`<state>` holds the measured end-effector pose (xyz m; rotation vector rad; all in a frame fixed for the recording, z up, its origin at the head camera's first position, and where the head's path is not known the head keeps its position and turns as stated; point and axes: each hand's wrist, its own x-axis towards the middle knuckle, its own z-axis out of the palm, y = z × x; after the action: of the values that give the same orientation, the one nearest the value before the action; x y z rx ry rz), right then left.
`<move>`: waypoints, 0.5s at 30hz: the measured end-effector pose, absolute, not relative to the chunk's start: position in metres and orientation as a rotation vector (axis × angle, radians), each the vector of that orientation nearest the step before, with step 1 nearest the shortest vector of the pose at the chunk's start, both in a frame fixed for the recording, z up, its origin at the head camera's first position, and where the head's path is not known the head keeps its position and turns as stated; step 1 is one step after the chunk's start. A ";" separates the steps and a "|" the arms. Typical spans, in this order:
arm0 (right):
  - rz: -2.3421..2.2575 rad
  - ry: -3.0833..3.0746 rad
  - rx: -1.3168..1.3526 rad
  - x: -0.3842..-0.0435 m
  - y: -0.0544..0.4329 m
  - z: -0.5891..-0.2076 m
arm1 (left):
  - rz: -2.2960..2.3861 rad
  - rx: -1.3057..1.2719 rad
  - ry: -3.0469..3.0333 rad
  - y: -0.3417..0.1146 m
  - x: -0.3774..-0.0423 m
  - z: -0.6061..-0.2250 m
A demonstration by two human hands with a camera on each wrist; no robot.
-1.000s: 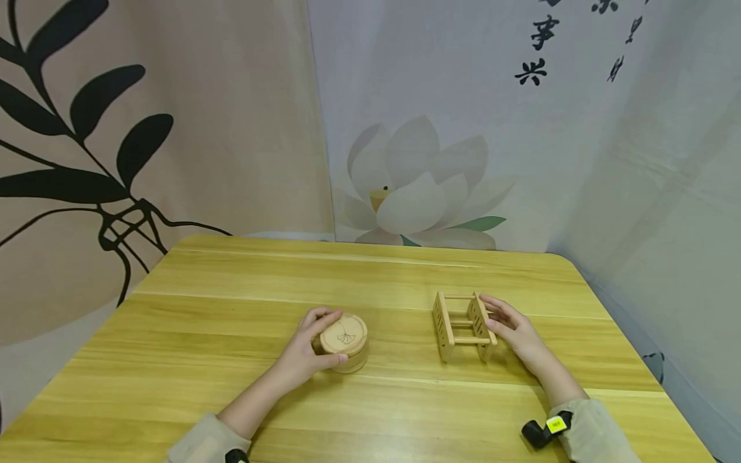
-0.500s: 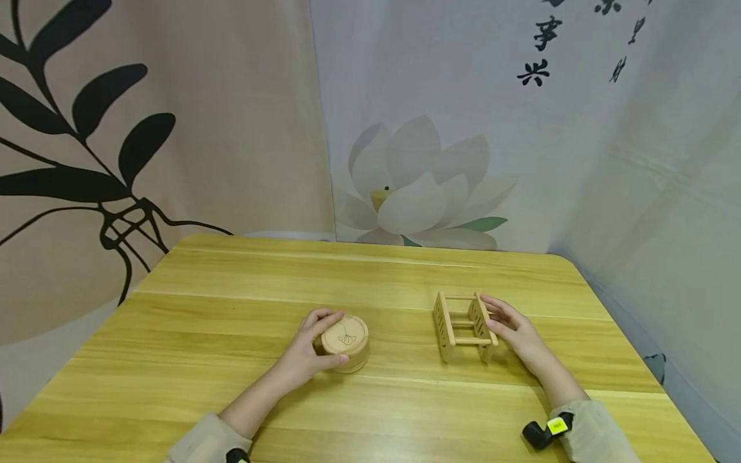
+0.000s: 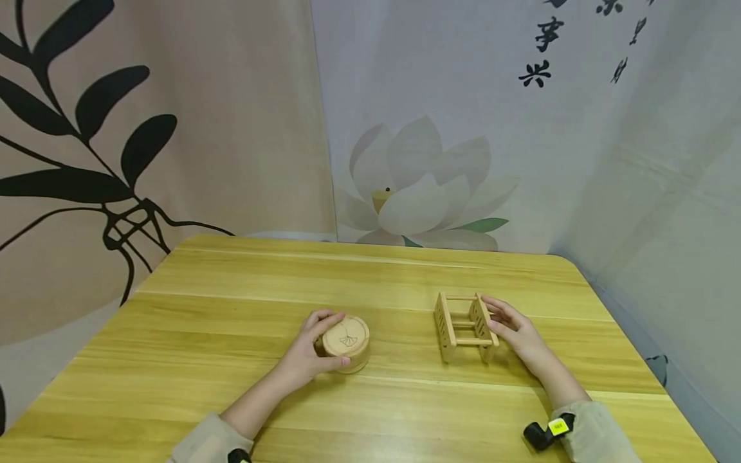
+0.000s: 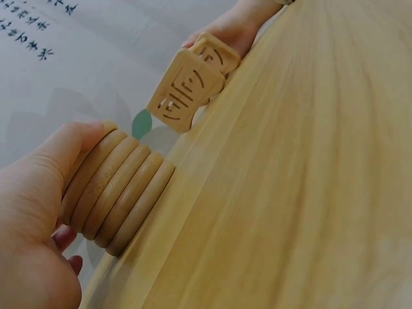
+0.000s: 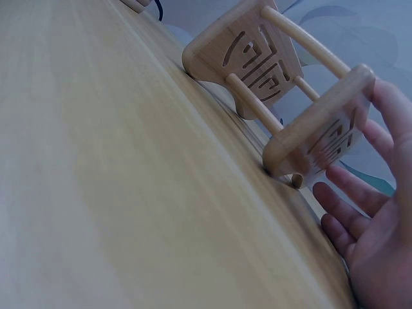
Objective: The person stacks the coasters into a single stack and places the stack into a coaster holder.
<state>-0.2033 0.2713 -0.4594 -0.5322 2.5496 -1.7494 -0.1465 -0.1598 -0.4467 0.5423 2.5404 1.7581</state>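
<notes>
Round wooden coasters with a leaf drawn on the top one stand in a stack (image 3: 347, 339) left of the table's middle. My left hand (image 3: 307, 354) grips this stack from its left side, thumb on the near side and fingers round the far side. In the left wrist view the coasters (image 4: 119, 183) show as several rounded rims, one on another. To the right stands a wooden coaster rack (image 3: 444, 329), two cut-out side panels joined by rods. My right hand (image 3: 521, 339) touches its right panel from outside, the lower fingers (image 5: 351, 187) spread loosely beside it.
Both things are on a light wooden table (image 3: 231, 283) with rounded far corners. A cloth backdrop (image 3: 255, 116) with printed leaves, a lotus and characters hangs behind it. A black wrist camera (image 3: 541, 436) sits at the right sleeve.
</notes>
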 end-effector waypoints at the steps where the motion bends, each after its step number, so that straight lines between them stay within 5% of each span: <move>1: -1.749 2.550 -0.535 -0.203 0.272 -0.460 | 1.755 0.545 2.544 -0.159 -0.146 -0.446; 15: -1.772 2.540 -0.573 -0.202 0.272 -0.457 | 1.781 0.474 2.495 -0.160 -0.145 -0.444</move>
<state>-0.2017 0.2720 -0.4568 -0.5729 2.5398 -1.7718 -0.1447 -0.1602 -0.4442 0.4744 2.4951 1.7810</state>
